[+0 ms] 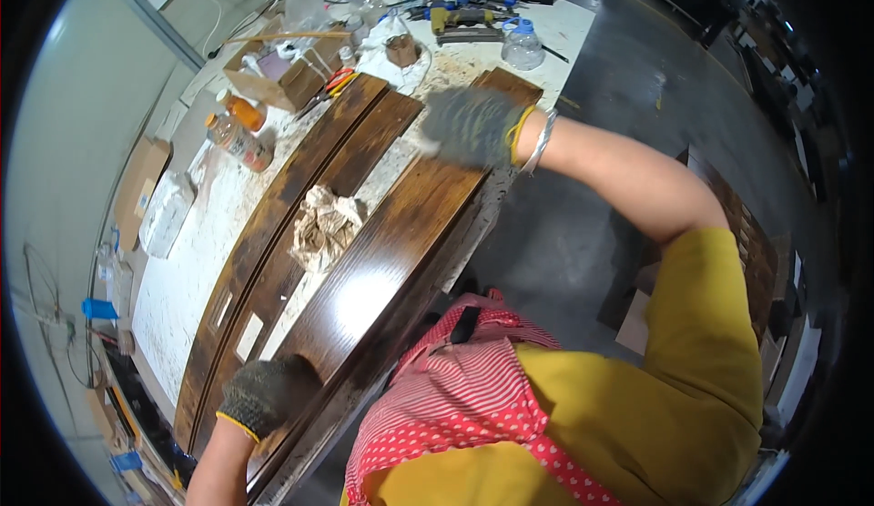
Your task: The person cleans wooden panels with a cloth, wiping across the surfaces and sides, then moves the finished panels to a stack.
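A glossy dark-brown wooden board (373, 265) lies lengthwise on the worktable in front of me. My left hand (269, 392), in a dark knit glove with a yellow cuff, is closed over the left edge of its near end. Over the far end is my right hand (473, 126), in a grey glove; motion smears its fingers. A pale patch shows by its fingertips, too blurred to name. Left of the board lie two more brown wooden pieces, an inner strip (371, 153) and a curved outer strip (273, 224). A crumpled cream cloth (324, 229) sits on the inner strip.
The white worktable (168, 315) carries two bottles, one orange (241, 111) and one clear (238, 142). Beyond stand a cardboard box (284, 78), red-handled scissors (341, 80), a yellow nail gun (464, 22) and a clear jug (523, 46). A plastic-wrapped bundle (167, 215) lies at left.
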`<action>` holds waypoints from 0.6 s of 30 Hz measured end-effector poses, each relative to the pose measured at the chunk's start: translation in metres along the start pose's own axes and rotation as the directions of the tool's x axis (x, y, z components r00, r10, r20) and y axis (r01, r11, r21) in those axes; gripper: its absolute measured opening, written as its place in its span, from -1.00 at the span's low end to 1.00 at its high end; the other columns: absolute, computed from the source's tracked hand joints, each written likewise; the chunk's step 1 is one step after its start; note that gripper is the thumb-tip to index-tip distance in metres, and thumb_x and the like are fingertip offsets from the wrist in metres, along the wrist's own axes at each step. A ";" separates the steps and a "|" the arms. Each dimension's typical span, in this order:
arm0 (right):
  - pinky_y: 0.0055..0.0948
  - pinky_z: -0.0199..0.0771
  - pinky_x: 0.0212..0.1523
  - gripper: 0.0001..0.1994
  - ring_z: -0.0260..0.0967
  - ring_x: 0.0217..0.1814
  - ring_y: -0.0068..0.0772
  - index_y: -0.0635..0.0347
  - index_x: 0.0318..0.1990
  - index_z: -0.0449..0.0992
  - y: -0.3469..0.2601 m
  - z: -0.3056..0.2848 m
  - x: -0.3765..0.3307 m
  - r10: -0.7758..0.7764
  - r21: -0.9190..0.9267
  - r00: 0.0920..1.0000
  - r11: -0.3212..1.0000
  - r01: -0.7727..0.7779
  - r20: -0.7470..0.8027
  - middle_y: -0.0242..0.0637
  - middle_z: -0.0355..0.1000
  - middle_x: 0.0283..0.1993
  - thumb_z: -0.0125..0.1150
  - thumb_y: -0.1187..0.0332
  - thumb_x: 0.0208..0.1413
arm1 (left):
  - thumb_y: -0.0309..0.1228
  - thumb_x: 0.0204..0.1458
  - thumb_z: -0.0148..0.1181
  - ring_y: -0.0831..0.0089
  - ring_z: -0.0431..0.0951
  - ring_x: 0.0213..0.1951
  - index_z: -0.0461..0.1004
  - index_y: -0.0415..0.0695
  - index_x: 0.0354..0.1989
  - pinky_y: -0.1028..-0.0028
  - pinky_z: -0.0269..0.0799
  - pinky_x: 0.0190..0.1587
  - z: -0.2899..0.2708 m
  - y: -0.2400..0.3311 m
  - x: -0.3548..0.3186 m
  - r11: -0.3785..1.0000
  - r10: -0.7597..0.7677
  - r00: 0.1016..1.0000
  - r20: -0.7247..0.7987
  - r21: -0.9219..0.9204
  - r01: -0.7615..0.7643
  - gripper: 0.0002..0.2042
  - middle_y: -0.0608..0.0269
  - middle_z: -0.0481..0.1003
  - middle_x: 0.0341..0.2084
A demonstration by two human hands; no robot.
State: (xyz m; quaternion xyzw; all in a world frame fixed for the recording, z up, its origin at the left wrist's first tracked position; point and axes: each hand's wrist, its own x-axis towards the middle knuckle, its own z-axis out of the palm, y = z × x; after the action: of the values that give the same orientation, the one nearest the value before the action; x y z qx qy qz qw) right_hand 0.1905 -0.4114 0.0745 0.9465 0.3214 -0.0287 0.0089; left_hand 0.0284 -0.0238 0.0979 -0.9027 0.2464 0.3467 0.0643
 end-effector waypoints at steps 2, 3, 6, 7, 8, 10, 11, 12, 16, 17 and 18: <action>-0.17 0.49 -0.12 -0.72 0.49 -0.19 -0.04 0.19 -0.46 0.54 0.061 0.007 -0.026 0.058 -0.141 0.984 0.987 -0.082 -0.170 0.02 0.48 -0.28 0.06 0.20 0.14 | -0.22 0.09 0.09 0.00 0.64 -0.29 0.56 -0.08 -0.20 0.17 0.56 -0.25 0.002 0.001 0.001 0.998 -0.037 0.998 0.050 0.046 0.035 -0.76 0.00 0.61 -0.35; -0.19 0.50 -0.12 -0.75 0.49 -0.19 -0.05 0.19 -0.41 0.57 0.097 0.014 -0.036 0.175 -0.181 0.962 0.960 -0.214 -0.210 0.00 0.48 -0.30 0.08 0.23 0.11 | -0.22 0.09 0.09 0.00 0.64 -0.29 0.56 -0.08 -0.20 0.17 0.56 -0.25 -0.002 0.003 0.006 0.998 -0.024 0.998 0.057 0.054 0.021 -0.76 0.00 0.61 -0.35; -0.14 0.50 -0.13 -0.77 0.50 -0.17 0.03 0.22 -0.30 0.63 0.164 0.018 -0.063 0.352 -0.163 0.874 0.892 -0.422 -0.334 0.02 0.54 -0.26 0.15 0.26 0.08 | -0.17 0.11 0.08 0.00 0.63 -0.26 0.56 -0.09 -0.20 0.16 0.55 -0.21 -0.003 0.003 0.009 0.995 -0.090 0.991 0.103 0.059 0.084 -0.72 -0.01 0.61 -0.33; -0.20 0.51 -0.13 -0.76 0.51 -0.18 -0.08 0.20 -0.25 0.63 0.165 0.019 -0.070 0.443 0.007 0.806 0.878 -0.479 -0.394 -0.04 0.55 -0.24 0.18 0.22 0.11 | -0.16 0.10 0.10 0.00 0.63 -0.24 0.56 -0.09 -0.20 0.16 0.55 -0.20 -0.002 0.002 0.008 0.994 -0.099 0.989 0.111 0.045 0.095 -0.72 -0.01 0.61 -0.32; -0.26 0.52 -0.14 -0.74 0.52 -0.19 -0.18 0.18 -0.19 0.63 0.163 0.021 -0.075 0.532 0.180 0.730 0.842 -0.508 -0.429 -0.10 0.56 -0.23 0.21 0.18 0.14 | -0.15 0.10 0.11 0.00 0.62 -0.23 0.57 -0.09 -0.20 0.16 0.54 -0.18 -0.001 0.002 0.007 0.994 -0.111 0.986 0.121 0.026 0.108 -0.71 -0.01 0.61 -0.31; -0.36 0.51 -0.14 -0.72 0.50 -0.18 -0.34 0.16 -0.13 0.61 0.149 0.032 -0.078 0.704 0.710 0.617 0.631 -0.314 -0.352 -0.21 0.56 -0.20 0.22 0.17 0.17 | -0.15 0.09 0.13 0.00 0.62 -0.22 0.57 -0.10 -0.19 0.17 0.53 -0.17 -0.002 0.003 0.006 0.991 -0.134 0.981 0.141 0.003 0.135 -0.70 -0.02 0.61 -0.31; -0.46 0.51 -0.14 -0.70 0.48 -0.18 -0.49 0.15 -0.07 0.59 0.144 0.039 -0.077 0.814 0.981 0.558 0.194 -0.003 -0.159 -0.32 0.55 -0.18 0.23 0.15 0.20 | -0.14 0.08 0.14 0.00 0.61 -0.22 0.56 -0.10 -0.18 0.17 0.53 -0.17 -0.002 0.004 0.005 0.988 -0.151 0.975 0.161 -0.015 0.155 -0.70 -0.02 0.61 -0.31; -0.46 0.51 -0.14 -0.70 0.48 -0.18 -0.49 0.15 -0.07 0.59 0.145 0.052 -0.081 0.820 0.982 0.551 0.191 -0.011 -0.153 -0.32 0.55 -0.18 0.23 0.15 0.20 | -0.14 0.08 0.14 0.00 0.61 -0.22 0.56 -0.10 -0.18 0.17 0.53 -0.17 -0.003 0.002 0.010 0.989 -0.141 0.976 0.166 -0.013 0.145 -0.70 -0.02 0.61 -0.31; -0.50 0.52 -0.13 -0.69 0.40 -0.15 -0.56 0.19 0.13 0.49 0.147 0.099 -0.057 0.818 0.935 0.547 -0.035 0.354 -0.176 -0.37 0.47 -0.04 0.15 0.32 0.28 | -0.17 0.06 0.13 0.00 0.63 -0.27 0.57 -0.10 -0.25 0.16 0.54 -0.22 0.001 0.001 0.011 0.985 -0.171 0.983 0.062 -0.017 0.172 -0.73 -0.04 0.60 -0.37; -0.52 0.51 -0.11 -0.68 0.40 -0.16 -0.57 0.21 0.13 0.49 0.149 0.102 -0.049 0.808 0.936 0.527 0.081 0.343 -0.263 -0.38 0.48 -0.06 0.16 0.32 0.28 | -0.18 0.04 0.09 0.01 0.64 -0.29 0.58 -0.09 -0.30 0.14 0.55 -0.24 0.004 0.003 0.009 0.982 -0.191 0.982 -0.003 -0.010 0.191 -0.74 -0.05 0.60 -0.38; -0.55 0.50 -0.09 -0.68 0.41 -0.16 -0.58 0.23 0.13 0.49 0.151 0.103 -0.043 0.789 0.923 0.506 0.197 0.329 -0.349 -0.39 0.48 -0.07 0.16 0.32 0.27 | -0.18 0.04 0.09 0.01 0.64 -0.29 0.58 -0.09 -0.30 0.14 0.55 -0.24 0.004 0.003 0.008 0.980 -0.199 0.980 0.001 -0.012 0.199 -0.74 -0.05 0.60 -0.38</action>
State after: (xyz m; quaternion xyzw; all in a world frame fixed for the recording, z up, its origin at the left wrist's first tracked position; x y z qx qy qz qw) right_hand 0.2435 -0.5606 -0.0264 0.6660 0.0114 0.2255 -0.7110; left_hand 0.0296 -0.0285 0.0900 -0.9232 0.1530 0.3401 0.0932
